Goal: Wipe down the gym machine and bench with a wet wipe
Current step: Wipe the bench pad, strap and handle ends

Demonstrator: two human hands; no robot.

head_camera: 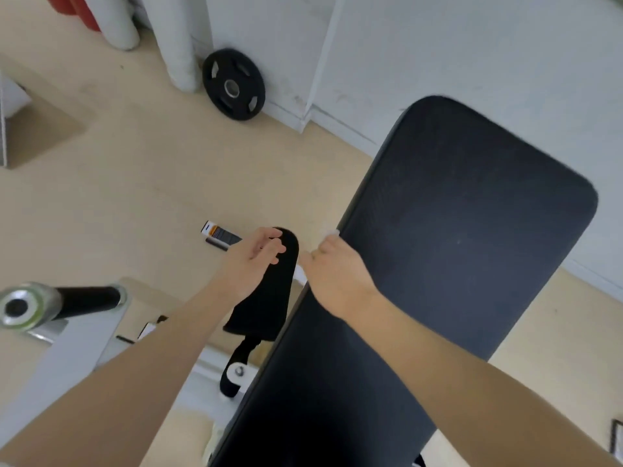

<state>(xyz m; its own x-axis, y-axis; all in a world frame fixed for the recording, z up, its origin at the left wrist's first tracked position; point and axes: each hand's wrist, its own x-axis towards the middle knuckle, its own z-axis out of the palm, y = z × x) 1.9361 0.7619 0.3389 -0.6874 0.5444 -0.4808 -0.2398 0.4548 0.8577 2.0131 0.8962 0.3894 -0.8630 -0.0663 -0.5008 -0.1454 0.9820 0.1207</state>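
Head view, 1 frame. Black padded bench (455, 230): long pad running from lower centre to upper right, above a beige floor (118, 183). Right hand (333, 267): fingers curled at the pad's left edge, pinching a white wet wipe (331, 232) that shows just past the fingertips, against the edge. Left hand (251, 261): fingers loosely curled around a narrow black pad (269, 298) just beside the bench. Black weight plate (233, 84): leaning on the white wall. Chrome bar end (23, 306): lower left.
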